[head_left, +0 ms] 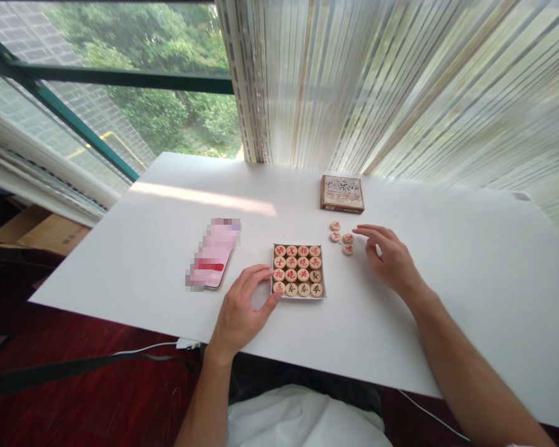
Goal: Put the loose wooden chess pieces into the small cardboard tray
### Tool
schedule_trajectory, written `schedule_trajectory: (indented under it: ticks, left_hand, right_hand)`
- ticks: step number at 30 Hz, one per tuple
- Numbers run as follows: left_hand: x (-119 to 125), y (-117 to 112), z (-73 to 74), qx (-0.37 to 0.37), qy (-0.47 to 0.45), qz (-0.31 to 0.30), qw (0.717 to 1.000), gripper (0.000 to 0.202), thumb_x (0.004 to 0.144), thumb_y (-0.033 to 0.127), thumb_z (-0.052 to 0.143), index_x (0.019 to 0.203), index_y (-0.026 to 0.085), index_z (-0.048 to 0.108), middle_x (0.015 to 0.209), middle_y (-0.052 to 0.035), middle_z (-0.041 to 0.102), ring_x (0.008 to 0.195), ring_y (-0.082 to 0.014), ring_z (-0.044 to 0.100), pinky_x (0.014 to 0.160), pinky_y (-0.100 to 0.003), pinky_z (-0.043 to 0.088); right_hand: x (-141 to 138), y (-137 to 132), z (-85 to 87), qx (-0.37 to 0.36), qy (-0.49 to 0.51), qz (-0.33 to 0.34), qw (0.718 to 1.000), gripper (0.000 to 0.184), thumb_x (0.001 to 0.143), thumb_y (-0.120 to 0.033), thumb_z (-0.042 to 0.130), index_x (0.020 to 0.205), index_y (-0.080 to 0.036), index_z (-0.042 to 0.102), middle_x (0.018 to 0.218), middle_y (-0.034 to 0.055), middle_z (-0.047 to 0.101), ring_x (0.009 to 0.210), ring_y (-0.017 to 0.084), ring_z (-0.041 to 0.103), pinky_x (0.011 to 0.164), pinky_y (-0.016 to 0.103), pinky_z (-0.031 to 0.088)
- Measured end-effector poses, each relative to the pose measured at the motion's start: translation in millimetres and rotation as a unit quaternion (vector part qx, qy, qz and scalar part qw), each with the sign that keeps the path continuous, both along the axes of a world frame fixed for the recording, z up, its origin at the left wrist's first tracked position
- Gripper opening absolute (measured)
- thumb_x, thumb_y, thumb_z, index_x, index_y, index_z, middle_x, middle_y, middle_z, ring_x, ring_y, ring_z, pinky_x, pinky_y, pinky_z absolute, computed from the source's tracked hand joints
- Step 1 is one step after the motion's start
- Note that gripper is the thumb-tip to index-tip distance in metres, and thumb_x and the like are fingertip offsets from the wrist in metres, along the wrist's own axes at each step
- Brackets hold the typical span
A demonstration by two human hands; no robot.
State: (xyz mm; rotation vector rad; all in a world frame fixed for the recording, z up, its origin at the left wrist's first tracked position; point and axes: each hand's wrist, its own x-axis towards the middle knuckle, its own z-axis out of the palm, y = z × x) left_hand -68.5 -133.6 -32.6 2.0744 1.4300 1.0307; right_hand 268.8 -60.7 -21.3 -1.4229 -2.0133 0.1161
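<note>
A shallow white box [325,297] on the table holds rows of round wooden Chinese chess pieces [302,263], most with red characters and several with black ones. My left hand [246,305] is at its left side, the fingers against the left edge and the thumb at the near-left corner. Right of the box, several loose chess pieces [335,236] with red characters lie in a small cluster. Beside them is my right hand [391,257], its fingers apart and the fingertips close to the rightmost loose piece [348,238]. Nothing shows in its grasp.
A printed Chinese chess box lid [343,194] rests behind the loose pieces. Left of my left hand lies a pink-screened phone [213,254], partly blurred. The white table [135,267] meets a striped curtain [345,81] and a window at the back. A cable [144,349] hangs at the front edge.
</note>
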Motion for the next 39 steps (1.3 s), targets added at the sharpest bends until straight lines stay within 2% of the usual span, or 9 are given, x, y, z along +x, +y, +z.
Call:
schedule_trajectory:
  ticks: [3,6,9,17,23,28,33,36,39]
  left_hand:
    - [-0.1,0.1,-0.2,0.001,-0.002,0.002,1.000,0.030,0.095,0.030,0.066,0.123,0.025,0.061,0.129,-0.0072,0.063,0.122,-0.0226,0.060,0.107,-0.041,0.051]
    - [0.0,0.2,-0.3,-0.001,-0.001,0.001,1.000,0.030,0.094,0.030,0.066,0.124,0.025,0.060,0.129,-0.0070,0.063,0.122,-0.0224,0.060,0.108,-0.040,0.051]
    - [0.2,0.4,-0.5,0.003,-0.002,0.003,1.000,0.030,0.094,0.030,0.066,0.123,0.026,0.061,0.128,-0.0070,0.063,0.122,-0.0227,0.061,0.108,-0.041,0.051]
    - [-0.2,0.2,-0.6,0.001,0.001,0.004,1.000,0.029,0.095,0.032,0.065,0.123,0.025,0.061,0.128,-0.0077,0.063,0.122,-0.0235,0.061,0.107,-0.043,0.051]
    - [0.9,0.2,0.2,0.004,-0.001,0.006,1.000,0.029,0.095,0.032,0.065,0.123,0.025,0.062,0.128,-0.0081,0.063,0.122,-0.0239,0.061,0.107,-0.043,0.052]
    - [0.4,-0.2,-0.8,0.011,-0.012,0.012,1.000,0.029,0.095,0.031,0.065,0.123,0.024,0.062,0.128,-0.0091,0.063,0.121,-0.0242,0.062,0.104,-0.042,0.054]
    - [-0.8,-0.6,1.3,0.044,-0.039,0.024,0.998,0.025,0.094,0.028,0.067,0.118,0.023,0.064,0.123,-0.0090,0.067,0.117,-0.0232,0.064,0.101,-0.041,0.055]
    - [5.7,-6.6,7.6,0.075,-0.063,0.058,0.993,0.019,0.094,0.024,0.066,0.112,0.023,0.066,0.113,-0.0069,0.071,0.109,-0.0212,0.066,0.096,-0.038,0.056]
    - [19.9,-17.6,12.6,0.048,-0.098,0.060,0.992,0.016,0.095,0.023,0.064,0.111,0.023,0.067,0.100,-0.0042,0.074,0.088,-0.0165,0.068,0.080,-0.030,0.057]
  right_hand:
    - [5.1,-1.0,2.3,-0.015,-0.012,0.024,1.000,0.035,0.096,-0.013,0.048,0.121,-0.027,0.069,0.121,0.0082,0.068,0.112,0.026,0.064,0.097,0.047,0.055]
    - [5.4,-5.7,5.8,-0.023,-0.020,0.022,0.999,0.025,0.097,-0.023,0.055,0.115,-0.027,0.073,0.107,0.0075,0.068,0.097,0.023,0.068,0.087,0.040,0.059]
    - [2.9,-9.9,6.4,-0.046,-0.037,0.032,0.998,0.022,0.097,-0.031,0.059,0.114,-0.027,0.073,0.103,0.0074,0.068,0.091,0.022,0.069,0.080,0.037,0.059]
    - [-15.2,-18.0,10.0,-0.109,-0.045,0.083,0.990,0.015,0.095,-0.034,0.063,0.104,-0.026,0.071,0.108,0.0080,0.068,0.095,0.022,0.069,0.084,0.035,0.057]
    - [-20.7,-20.4,6.2,-0.102,-0.046,0.096,0.989,0.015,0.094,-0.029,0.064,0.108,-0.025,0.067,0.104,0.0061,0.070,0.088,0.020,0.069,0.080,0.034,0.057]
    - [-30.1,-25.8,7.7,-0.061,0.031,0.111,0.991,0.023,0.095,-0.029,0.063,0.118,-0.025,0.063,0.102,0.0057,0.069,0.078,0.016,0.068,0.072,0.031,0.058]
    - [-51.1,-38.4,13.5,-0.009,0.107,0.153,0.982,0.028,0.093,-0.020,0.066,0.120,-0.024,0.060,0.103,0.0056,0.068,0.080,0.016,0.067,0.074,0.032,0.060]
    - [-64.3,-47.9,14.0,0.007,0.142,0.174,0.975,0.036,0.091,-0.016,0.068,0.124,-0.025,0.057,0.103,0.0060,0.067,0.080,0.016,0.066,0.074,0.033,0.061]
    - [-73.8,-57.0,14.3,0.013,0.160,0.196,0.967,0.043,0.089,-0.012,0.068,0.128,-0.025,0.055,0.107,0.0076,0.066,0.085,0.017,0.067,0.076,0.033,0.062]
